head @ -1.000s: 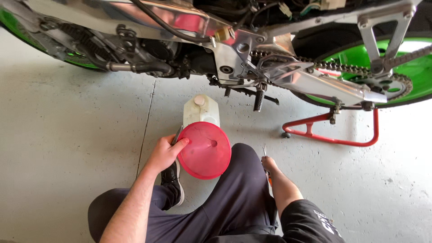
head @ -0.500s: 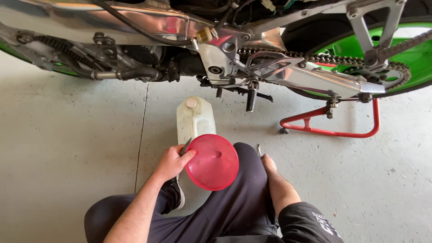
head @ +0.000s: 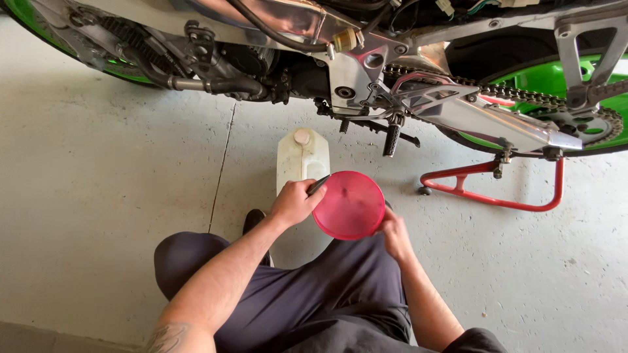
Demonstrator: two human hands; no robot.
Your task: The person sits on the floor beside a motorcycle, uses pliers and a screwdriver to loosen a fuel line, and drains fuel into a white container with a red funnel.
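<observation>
the round translucent red plastic funnel (head: 348,204) sits between both hands just above the person's knees, in front of the white plastic jug (head: 301,162) standing on the grey concrete floor (head: 111,196). the left hand (head: 296,202) is closed on its near rim, also pinching a thin dark tool (its kind is hard to tell); the right hand (head: 394,230) curls round the opposite edge. it looks light, stiff and probably slick, so the rim seems the surest hold.
</observation>
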